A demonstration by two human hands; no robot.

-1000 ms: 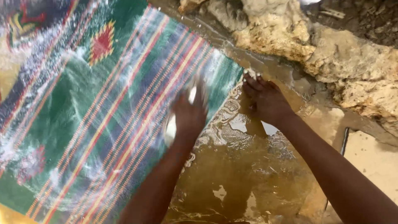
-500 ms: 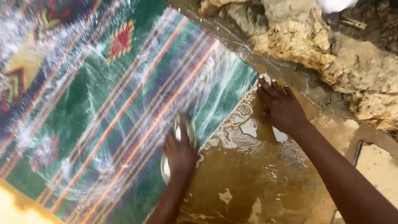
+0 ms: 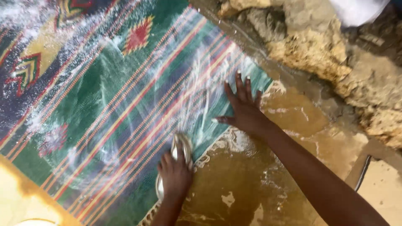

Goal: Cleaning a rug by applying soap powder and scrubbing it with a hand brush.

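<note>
A wet, soapy rug (image 3: 104, 104) with a green ground, red and orange stripes and diamond motifs lies flat across the left of the head view. My left hand (image 3: 176, 173) presses a pale scrubbing brush (image 3: 183, 147) onto the rug near its lower edge, fingers wrapped over it. My right hand (image 3: 243, 111) lies flat and spread on the rug's right corner, palm down, holding nothing. White foam streaks cover the rug between the two hands.
Muddy brown water (image 3: 259, 175) covers the ground beside the rug's edge. Rough pale rocks (image 3: 318, 50) run along the top right. A white cloth-like thing (image 3: 356, 10) shows at the top edge. A pale slab (image 3: 381, 184) sits at the lower right.
My left hand with the brush has slid down along the rug's edge toward me. My right hand has moved off the wet ground onto the rug's corner and flattened there.
</note>
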